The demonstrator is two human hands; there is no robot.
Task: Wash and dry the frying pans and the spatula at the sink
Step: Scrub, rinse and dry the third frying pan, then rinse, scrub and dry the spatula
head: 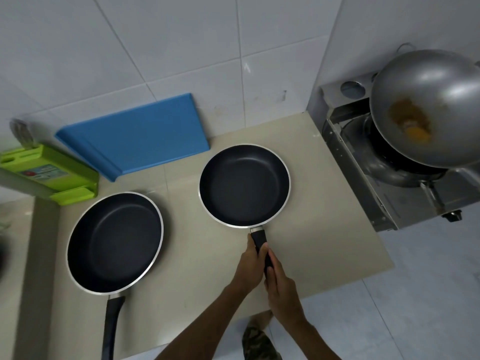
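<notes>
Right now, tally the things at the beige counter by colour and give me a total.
Black: 2, the left pan and the right pan
Blue: 1, the board
Green: 1, the knife rack
Total: 4

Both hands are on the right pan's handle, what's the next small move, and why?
Probably lift the right pan off the counter: left hand and right hand both grip its handle, and it sits flat, clear of the other pan.
</notes>
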